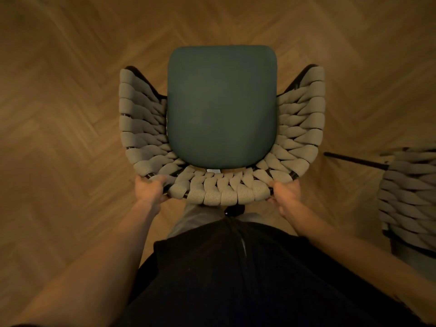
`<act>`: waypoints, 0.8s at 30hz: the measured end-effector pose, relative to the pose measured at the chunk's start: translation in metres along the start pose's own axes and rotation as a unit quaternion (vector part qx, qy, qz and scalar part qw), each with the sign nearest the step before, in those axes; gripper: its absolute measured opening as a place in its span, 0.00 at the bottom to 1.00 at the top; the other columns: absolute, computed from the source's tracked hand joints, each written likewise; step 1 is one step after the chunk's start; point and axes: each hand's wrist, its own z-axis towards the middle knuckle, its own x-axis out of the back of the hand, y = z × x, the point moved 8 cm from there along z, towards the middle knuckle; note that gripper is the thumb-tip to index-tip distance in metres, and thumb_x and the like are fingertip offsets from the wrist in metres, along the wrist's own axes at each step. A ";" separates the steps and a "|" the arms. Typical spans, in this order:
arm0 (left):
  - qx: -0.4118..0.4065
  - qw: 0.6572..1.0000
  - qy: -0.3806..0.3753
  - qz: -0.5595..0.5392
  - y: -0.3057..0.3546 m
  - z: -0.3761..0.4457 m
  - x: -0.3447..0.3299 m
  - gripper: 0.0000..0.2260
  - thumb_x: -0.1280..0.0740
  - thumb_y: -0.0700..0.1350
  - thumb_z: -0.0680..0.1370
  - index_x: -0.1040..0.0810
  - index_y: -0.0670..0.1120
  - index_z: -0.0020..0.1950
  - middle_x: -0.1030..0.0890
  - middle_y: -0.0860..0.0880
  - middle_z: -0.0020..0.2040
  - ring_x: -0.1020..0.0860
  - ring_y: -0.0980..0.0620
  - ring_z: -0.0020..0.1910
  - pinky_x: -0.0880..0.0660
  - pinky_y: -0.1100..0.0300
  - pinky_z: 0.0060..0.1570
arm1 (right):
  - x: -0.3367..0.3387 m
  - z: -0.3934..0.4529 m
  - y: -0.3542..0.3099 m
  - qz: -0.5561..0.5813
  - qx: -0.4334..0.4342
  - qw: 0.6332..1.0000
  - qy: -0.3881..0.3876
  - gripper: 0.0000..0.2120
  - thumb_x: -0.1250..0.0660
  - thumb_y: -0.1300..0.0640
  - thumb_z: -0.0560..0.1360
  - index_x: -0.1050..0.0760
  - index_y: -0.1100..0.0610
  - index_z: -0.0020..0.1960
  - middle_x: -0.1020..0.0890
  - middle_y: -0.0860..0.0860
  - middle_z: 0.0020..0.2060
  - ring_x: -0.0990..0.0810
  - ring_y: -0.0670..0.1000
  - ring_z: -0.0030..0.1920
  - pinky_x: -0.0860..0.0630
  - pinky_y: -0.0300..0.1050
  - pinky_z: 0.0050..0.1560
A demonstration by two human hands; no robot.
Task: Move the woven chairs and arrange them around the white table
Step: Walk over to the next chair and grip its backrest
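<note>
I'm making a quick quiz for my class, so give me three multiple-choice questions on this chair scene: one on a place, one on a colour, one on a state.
1. Where is the second woven chair?
A. at the right edge
B. at the left edge
C. behind the cushion

2. What colour is the seat cushion?
A. red
B. dark teal
C. white

3. How are the hands placed on the woven chair?
A. both hang free
B. one grips
C. both grip its back rim

Answers: 1 A, it shows partly at the right edge. 2 B, the cushion is dark teal. 3 C, the left hand and the right hand each have a grip on the rim.
</note>
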 end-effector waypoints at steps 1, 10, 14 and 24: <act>-0.004 1.000 0.000 -0.004 0.004 0.004 -0.002 0.24 0.29 0.33 0.76 0.32 0.49 0.67 0.21 0.46 0.56 0.18 0.45 0.52 0.20 0.51 0.34 | -0.001 0.000 -0.005 0.001 0.001 1.000 0.004 0.26 0.25 0.62 0.71 0.29 0.51 0.65 0.19 0.55 0.57 0.17 0.58 0.53 0.15 0.58 0.44; -0.018 0.999 -0.016 -0.036 0.081 0.043 -0.045 0.25 0.30 0.35 0.77 0.31 0.50 0.72 0.19 0.44 0.59 0.16 0.43 0.52 0.17 0.51 0.34 | -0.029 0.010 -0.112 -0.026 0.023 0.999 0.025 0.27 0.27 0.63 0.75 0.33 0.55 0.69 0.23 0.55 0.55 0.19 0.58 0.56 0.16 0.53 0.45; -0.008 0.999 -0.024 -0.047 0.125 0.065 -0.072 0.26 0.30 0.35 0.78 0.31 0.51 0.73 0.19 0.44 0.61 0.16 0.43 0.55 0.16 0.48 0.39 | -0.048 0.022 -0.166 -0.037 0.021 0.999 0.030 0.24 0.26 0.62 0.75 0.32 0.55 0.67 0.21 0.57 0.59 0.18 0.59 0.55 0.15 0.54 0.45; -0.004 0.999 -0.028 -0.035 0.263 0.120 -0.146 0.28 0.29 0.35 0.77 0.33 0.52 0.74 0.18 0.43 0.59 0.15 0.42 0.52 0.17 0.49 0.36 | -0.098 0.060 -0.300 -0.015 0.017 0.999 0.027 0.21 0.26 0.63 0.74 0.27 0.60 0.65 0.18 0.60 0.57 0.15 0.59 0.49 0.17 0.48 0.31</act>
